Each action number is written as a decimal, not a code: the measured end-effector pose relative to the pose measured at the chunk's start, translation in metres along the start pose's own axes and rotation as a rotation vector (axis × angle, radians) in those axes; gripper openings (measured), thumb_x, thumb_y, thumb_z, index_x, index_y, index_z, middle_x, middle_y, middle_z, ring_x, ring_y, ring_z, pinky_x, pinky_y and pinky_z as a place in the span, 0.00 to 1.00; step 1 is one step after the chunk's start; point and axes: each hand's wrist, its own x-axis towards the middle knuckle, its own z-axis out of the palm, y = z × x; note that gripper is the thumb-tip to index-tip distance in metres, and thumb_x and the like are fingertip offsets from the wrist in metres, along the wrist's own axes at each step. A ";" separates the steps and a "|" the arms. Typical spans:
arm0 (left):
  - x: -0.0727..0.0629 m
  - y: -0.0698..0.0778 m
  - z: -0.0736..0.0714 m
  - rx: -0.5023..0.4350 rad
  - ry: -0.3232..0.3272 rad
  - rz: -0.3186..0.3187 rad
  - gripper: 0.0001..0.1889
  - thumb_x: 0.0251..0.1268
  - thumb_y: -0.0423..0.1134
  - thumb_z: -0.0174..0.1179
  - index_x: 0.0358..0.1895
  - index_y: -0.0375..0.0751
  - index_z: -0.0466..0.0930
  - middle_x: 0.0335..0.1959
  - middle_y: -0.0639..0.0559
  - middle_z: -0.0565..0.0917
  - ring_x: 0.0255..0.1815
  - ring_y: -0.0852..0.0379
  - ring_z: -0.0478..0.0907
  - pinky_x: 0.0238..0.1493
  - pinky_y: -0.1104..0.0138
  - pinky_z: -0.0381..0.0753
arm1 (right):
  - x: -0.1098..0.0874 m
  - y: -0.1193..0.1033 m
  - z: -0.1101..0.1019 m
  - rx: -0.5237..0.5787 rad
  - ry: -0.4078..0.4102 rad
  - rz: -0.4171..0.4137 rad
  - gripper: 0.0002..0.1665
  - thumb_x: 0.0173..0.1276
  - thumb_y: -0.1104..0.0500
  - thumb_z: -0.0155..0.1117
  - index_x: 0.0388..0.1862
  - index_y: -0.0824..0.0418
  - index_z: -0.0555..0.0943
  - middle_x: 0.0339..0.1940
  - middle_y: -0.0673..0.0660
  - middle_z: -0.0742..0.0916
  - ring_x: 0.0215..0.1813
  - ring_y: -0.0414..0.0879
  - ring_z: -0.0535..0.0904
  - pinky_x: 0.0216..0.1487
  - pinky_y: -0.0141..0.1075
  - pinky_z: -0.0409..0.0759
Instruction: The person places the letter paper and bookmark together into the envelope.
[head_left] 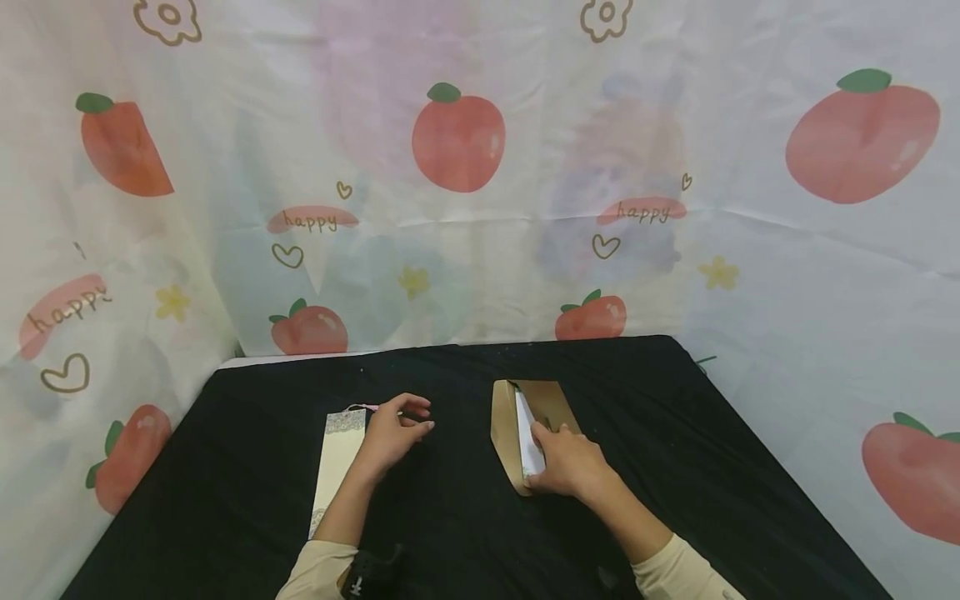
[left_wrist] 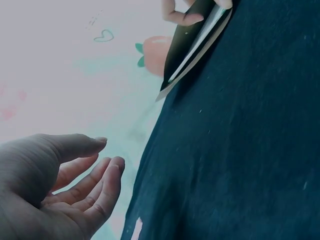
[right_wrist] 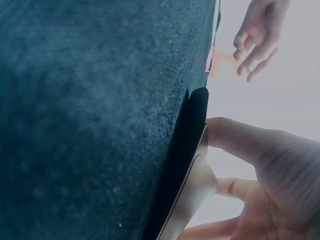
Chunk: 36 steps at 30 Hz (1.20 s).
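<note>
My right hand [head_left: 572, 463] grips a brown kraft envelope [head_left: 506, 429] at its near edge, thumb at the lower corner and fingers over the top. A folded white paper [head_left: 528, 429] sticks out of the envelope's opening on the left. My left hand [head_left: 392, 433] hovers with loosely bent fingers and holds nothing; its fingers [left_wrist: 102, 195] and thumb stay apart in the left wrist view. Partly under the left forearm lies a long cream bookmark [head_left: 337, 458] with a grey lace pattern and a thin string at its top. The envelope's right part is hidden behind the right hand.
A black cloth [head_left: 450, 533] covers the table. Behind and on both sides hangs a pale curtain [head_left: 510, 250] printed with red fruit, hearts and flowers. A dark band [head_left: 367, 575] sits on the left wrist.
</note>
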 end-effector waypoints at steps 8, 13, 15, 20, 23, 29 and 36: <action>-0.002 -0.007 -0.022 -0.020 -0.006 -0.066 0.16 0.64 0.24 0.69 0.54 0.28 0.82 0.42 0.44 0.85 0.37 0.51 0.85 0.38 0.59 0.85 | 0.000 -0.002 -0.003 0.000 -0.003 -0.008 0.36 0.49 0.44 0.86 0.51 0.56 0.78 0.40 0.64 0.81 0.40 0.60 0.81 0.38 0.58 0.80; -0.003 -0.010 -0.049 -0.020 -0.007 -0.094 0.16 0.67 0.26 0.67 0.56 0.28 0.81 0.45 0.41 0.84 0.39 0.49 0.85 0.42 0.58 0.85 | 0.001 -0.003 -0.004 0.000 -0.003 -0.009 0.36 0.49 0.44 0.86 0.51 0.56 0.78 0.40 0.64 0.81 0.39 0.60 0.80 0.38 0.59 0.80; -0.004 -0.012 -0.061 -0.018 -0.001 -0.112 0.16 0.68 0.26 0.66 0.57 0.28 0.80 0.46 0.40 0.83 0.41 0.48 0.85 0.45 0.56 0.85 | 0.001 -0.003 -0.004 0.000 -0.003 -0.007 0.36 0.49 0.44 0.86 0.52 0.56 0.78 0.40 0.64 0.81 0.40 0.60 0.81 0.38 0.59 0.80; -0.009 -0.019 -0.085 0.025 0.016 -0.165 0.17 0.70 0.28 0.65 0.59 0.27 0.79 0.47 0.39 0.83 0.44 0.45 0.85 0.48 0.53 0.85 | 0.000 -0.003 -0.005 0.000 0.004 -0.013 0.37 0.48 0.44 0.86 0.53 0.56 0.78 0.40 0.64 0.81 0.40 0.61 0.81 0.37 0.59 0.80; -0.010 -0.025 -0.093 0.039 0.012 -0.188 0.17 0.70 0.28 0.65 0.59 0.26 0.79 0.46 0.39 0.83 0.43 0.44 0.86 0.46 0.53 0.85 | -0.001 -0.002 -0.004 -0.002 0.004 -0.017 0.37 0.49 0.45 0.86 0.52 0.57 0.78 0.40 0.64 0.81 0.39 0.61 0.81 0.37 0.59 0.80; -0.011 -0.034 -0.107 0.088 0.012 -0.205 0.19 0.69 0.30 0.68 0.59 0.26 0.79 0.46 0.38 0.84 0.42 0.45 0.85 0.45 0.54 0.85 | -0.001 -0.002 -0.006 -0.006 0.001 -0.015 0.35 0.49 0.45 0.85 0.51 0.56 0.78 0.41 0.65 0.81 0.40 0.62 0.81 0.37 0.59 0.80; -0.017 -0.043 -0.124 0.226 0.014 -0.241 0.23 0.60 0.28 0.73 0.58 0.26 0.79 0.47 0.36 0.83 0.44 0.42 0.79 0.45 0.50 0.82 | 0.001 -0.003 -0.005 -0.007 -0.009 -0.033 0.33 0.50 0.45 0.85 0.49 0.56 0.77 0.41 0.65 0.81 0.40 0.61 0.81 0.38 0.59 0.80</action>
